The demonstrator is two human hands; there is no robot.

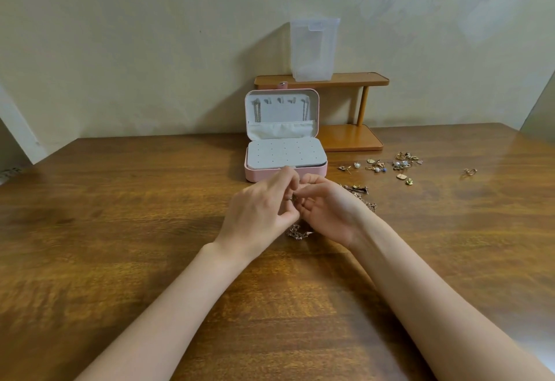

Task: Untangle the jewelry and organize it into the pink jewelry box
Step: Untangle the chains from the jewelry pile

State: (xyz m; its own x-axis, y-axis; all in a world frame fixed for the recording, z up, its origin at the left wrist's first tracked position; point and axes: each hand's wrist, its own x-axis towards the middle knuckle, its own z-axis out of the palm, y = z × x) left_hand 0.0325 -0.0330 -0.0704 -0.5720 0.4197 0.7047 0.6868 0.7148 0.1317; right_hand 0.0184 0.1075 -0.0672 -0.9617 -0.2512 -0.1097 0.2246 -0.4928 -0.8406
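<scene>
Rose-gold chain (295, 233) lies bunched on the wooden table (120, 200) beneath the person's wrists, one end rising into the hands. The left hand (261, 209) and the right hand (326, 208) meet in front of the pink jewelry box (255, 174), fingertips pinched together on a small link or clasp of that chain; what exactly is pinched is too small to tell. The box stands open, its grey earring board bare, with two chains already hung in the lid. Loose earrings (390, 166) lie scattered on the table to the right, and a second tangle (360, 193) sits just behind the right wrist.

Assessment: untangling is the step in hand and sorting has barely begun. The next move likely calls for fine fingertip work to free the knot, then hanging the chain on a lid hook.
</scene>
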